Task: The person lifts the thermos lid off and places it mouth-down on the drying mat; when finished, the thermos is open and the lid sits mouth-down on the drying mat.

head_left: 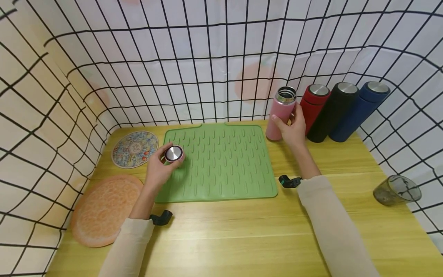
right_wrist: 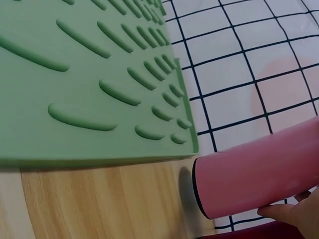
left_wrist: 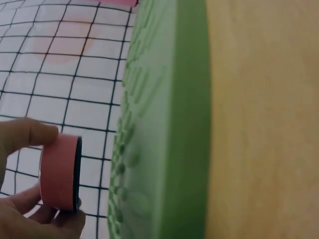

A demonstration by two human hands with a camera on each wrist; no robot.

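Note:
My left hand [head_left: 160,168] pinches a pink bottle cap [head_left: 174,154] with a silver top, held over the left part of the green ridged mat [head_left: 221,165]. In the left wrist view the cap [left_wrist: 60,172] shows side-on between thumb and fingers, apart from the mat. At the back right, my right hand [head_left: 294,129] grips the pink thermos bottle [head_left: 274,125], whose steel mouth is uncovered. The right wrist view shows the lower body of the bottle [right_wrist: 249,174], its base just beside the mat's corner.
Close to the right hand stand capped red [head_left: 313,102], black [head_left: 333,111] and blue [head_left: 360,111] bottles. A grey glass [head_left: 396,190] is at the right edge. A patterned round mat [head_left: 135,149] and an orange round mat [head_left: 107,209] lie on the left. White grid-patterned cloth [head_left: 214,77] surrounds the table.

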